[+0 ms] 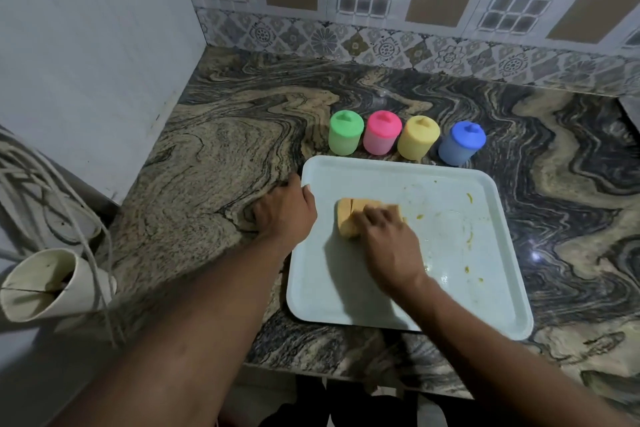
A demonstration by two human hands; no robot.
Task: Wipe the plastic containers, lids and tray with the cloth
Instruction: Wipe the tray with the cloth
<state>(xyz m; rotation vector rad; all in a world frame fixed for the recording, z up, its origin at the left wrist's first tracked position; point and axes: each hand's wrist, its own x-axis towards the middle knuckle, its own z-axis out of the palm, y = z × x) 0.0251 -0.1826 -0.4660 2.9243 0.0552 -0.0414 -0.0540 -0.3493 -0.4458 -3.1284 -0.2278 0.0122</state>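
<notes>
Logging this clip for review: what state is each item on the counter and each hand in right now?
Tray: flat on the counter, yellow smears on its right half.
Cloth: folded, pressed on the tray.
Right hand: pressing the cloth.
Left hand: bracing the tray's left edge.
Green container, pink container, yellow container, blue container: upright, lidded, behind the tray.
</notes>
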